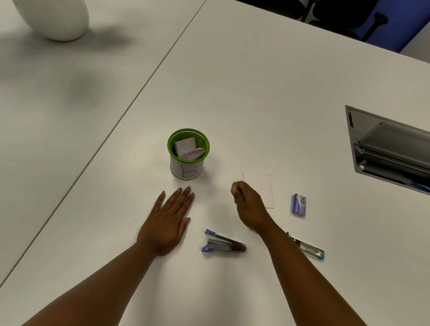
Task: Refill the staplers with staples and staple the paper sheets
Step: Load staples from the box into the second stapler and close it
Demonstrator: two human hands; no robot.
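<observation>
Staplers lie on the white bench (241, 99) near the person: one stapler (224, 243) with purple-blue ends rests between the two forearms, its arms splayed apart, and a second stapler (307, 247) with a light blue tip sits just right of the right forearm, partly hidden by it. A small blue staple box (298, 205) lies beyond the second stapler, well apart from the first. A white paper sheet (260, 187) lies flat between the staple box and the green cup (188, 153), which is marked with a letter B and holds folded paper pieces (187, 149).

The left hand (167, 222) rests flat on the bench with fingers straight and together, just in front of the cup. The right hand (248, 205) hovers at the near corner of the sheet with fingers curled in; whether it pinches anything I cannot tell.

A white plant pot (47, 6) stands far off to the left, and an open cable hatch (401, 154) is set into the bench at the right.
</observation>
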